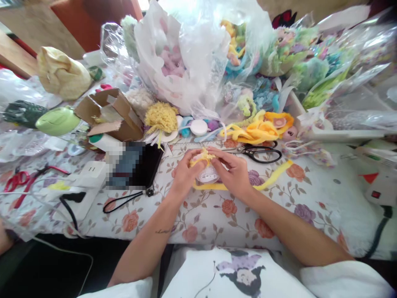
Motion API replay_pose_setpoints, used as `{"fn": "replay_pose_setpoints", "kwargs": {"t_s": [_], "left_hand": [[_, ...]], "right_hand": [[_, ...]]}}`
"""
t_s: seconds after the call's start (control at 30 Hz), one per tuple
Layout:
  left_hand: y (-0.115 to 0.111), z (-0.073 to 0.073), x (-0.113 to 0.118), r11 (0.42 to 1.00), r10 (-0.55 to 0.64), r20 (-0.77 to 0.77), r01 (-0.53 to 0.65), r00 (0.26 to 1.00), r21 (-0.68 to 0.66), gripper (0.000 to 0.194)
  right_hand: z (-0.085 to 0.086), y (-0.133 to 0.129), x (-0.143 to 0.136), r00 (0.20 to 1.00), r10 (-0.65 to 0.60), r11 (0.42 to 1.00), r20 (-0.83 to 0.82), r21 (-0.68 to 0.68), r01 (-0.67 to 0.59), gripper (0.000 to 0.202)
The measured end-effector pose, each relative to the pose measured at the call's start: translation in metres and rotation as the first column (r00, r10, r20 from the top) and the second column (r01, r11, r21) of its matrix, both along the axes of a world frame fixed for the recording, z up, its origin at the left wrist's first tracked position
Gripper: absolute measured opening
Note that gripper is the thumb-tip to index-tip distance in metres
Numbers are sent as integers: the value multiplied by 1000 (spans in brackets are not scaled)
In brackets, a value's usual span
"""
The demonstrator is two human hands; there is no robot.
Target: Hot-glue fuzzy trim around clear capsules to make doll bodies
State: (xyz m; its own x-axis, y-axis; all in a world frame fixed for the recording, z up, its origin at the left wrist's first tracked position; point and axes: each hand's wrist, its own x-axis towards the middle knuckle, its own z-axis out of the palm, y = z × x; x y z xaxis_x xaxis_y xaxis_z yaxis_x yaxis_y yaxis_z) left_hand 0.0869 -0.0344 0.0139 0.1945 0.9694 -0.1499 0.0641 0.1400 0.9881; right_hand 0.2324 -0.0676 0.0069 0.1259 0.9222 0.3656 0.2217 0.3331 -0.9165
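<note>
Over the middle of the table, my left hand [190, 167] and my right hand [232, 169] are both closed around a small doll-like piece with fuzzy yellow trim [206, 156]. Its lower part is a white rounded section [208, 176] with a small dark mark, facing me. My fingers cover its sides, so its exact kind is hidden. A long yellow fabric strip [273, 176] runs below the piece and out to the right under my right wrist. Just behind my right hand lie black-handled scissors [263, 154], apart from the fingers.
To the left are a dark phone-like device [151, 165], a black wrist strap [124, 202], a white power strip [80, 203] and red-handled pliers [26, 182]. A cardboard box [111, 114], yellow yarn pompom [161, 118] and bags of plush pieces [198, 58] line the back. A hot glue gun [376, 178] sits right.
</note>
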Motion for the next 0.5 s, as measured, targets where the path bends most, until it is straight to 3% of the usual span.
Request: {"fn": "replay_pose_setpoints", "kwargs": {"t_s": [0.2, 0.3, 0.37, 0.4, 0.5], "left_hand": [[-2, 0, 4, 996, 45, 126, -35, 991, -85, 42], [1, 8, 2, 990, 81, 173, -58, 982, -130, 42], [4, 14, -1, 985, 135, 203, -110, 970, -130, 41], [6, 16, -3, 982, 165, 221, -139, 961, -127, 41], [10, 17, -9, 973, 221, 284, -190, 933, -134, 42]], "right_hand": [[7, 4, 10, 998, -23, 999, 56, 32, 21, 28], [11, 7, 48, 959, -198, 980, 203, 51, 192, 25], [11, 7, 83, 849, -293, 951, 440, 40, 308, 21], [11, 6, 100, 751, -284, 944, 596, 37, 328, 22], [7, 4, 137, 506, -95, 975, 857, -23, 222, 31]]}}
